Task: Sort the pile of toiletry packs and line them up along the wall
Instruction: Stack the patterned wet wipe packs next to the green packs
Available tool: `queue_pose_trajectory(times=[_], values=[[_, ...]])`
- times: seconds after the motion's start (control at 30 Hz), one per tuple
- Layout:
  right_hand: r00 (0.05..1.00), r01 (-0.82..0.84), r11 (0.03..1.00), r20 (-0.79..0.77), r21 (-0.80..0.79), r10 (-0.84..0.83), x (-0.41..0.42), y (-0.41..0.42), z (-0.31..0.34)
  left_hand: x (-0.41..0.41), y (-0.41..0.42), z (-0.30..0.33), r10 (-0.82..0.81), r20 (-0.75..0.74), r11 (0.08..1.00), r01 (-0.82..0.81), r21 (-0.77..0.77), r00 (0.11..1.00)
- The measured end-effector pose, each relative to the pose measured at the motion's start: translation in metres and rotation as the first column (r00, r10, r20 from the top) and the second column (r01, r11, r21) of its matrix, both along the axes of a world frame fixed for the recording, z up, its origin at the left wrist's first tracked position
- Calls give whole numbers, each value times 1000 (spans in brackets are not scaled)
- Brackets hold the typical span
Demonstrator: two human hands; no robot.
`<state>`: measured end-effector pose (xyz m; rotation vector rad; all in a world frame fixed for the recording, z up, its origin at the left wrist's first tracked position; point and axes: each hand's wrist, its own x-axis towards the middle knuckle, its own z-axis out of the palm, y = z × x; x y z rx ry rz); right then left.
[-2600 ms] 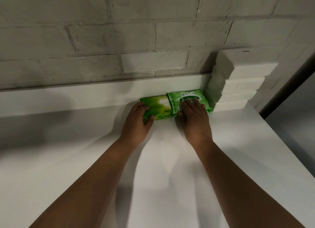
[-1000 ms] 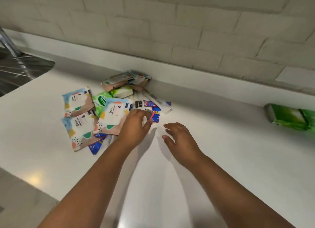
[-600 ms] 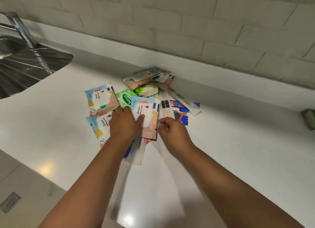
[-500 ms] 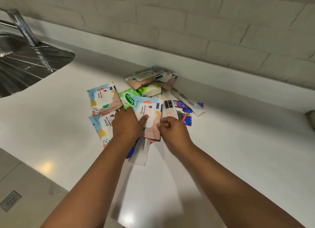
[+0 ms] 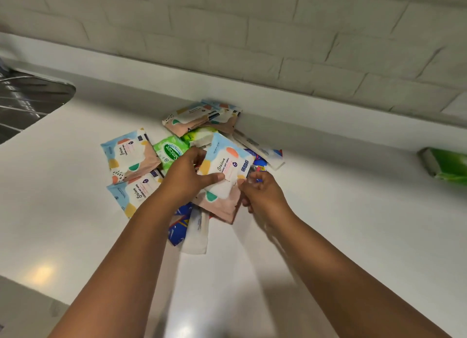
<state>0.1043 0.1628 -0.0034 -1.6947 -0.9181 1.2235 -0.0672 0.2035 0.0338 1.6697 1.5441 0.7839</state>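
A pile of toiletry packs [image 5: 131, 158] lies on the white counter [image 5: 353, 224] by the wall. My left hand [image 5: 184, 178] grips a pastel wet-wipes pack [image 5: 225, 166], thumb on its face, and has it tilted up off the pile. My right hand [image 5: 262, 193] pinches the same pack's right edge. Under and around it lie a green Sanicare pack [image 5: 170, 150], more pastel packs [image 5: 199, 115] and blue and white sachets [image 5: 182, 226]. Two green packs [image 5: 444, 166] lie by the wall at far right.
A steel sink [image 5: 27, 102] is set into the counter at far left. The white brick wall [image 5: 252, 34] and its low white ledge run along the back. The counter's front edge drops off at lower left.
I turned from the green packs at the wall to the pile. Both hands reached in, took hold of the top pastel pack and raised it off the pile.
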Motion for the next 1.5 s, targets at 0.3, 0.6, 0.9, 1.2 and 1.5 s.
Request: queue_pose_trajectory(times=[0.3,0.6,0.9,1.2,1.5], values=[[985,160,987,-62,-5,-160,73,-34,2,48,-6,-7,-388,68,897,394,-199,919],[868,82,978,495,-192,24,130,-72,7,113,-31,-28,-508,-323,856,510,-86,798],[544,-322,944,830,72,122,133,-84,-7,131,-83,-40,-129,-643,903,358,239,755],[590,-297,950,801,100,100,152,-99,-29,152,-95,-65,-304,-537,910,407,81,787],[553,-189,978,832,92,28,213,-117,-33,220,-98,-65,-439,-506,847,530,45,743]])
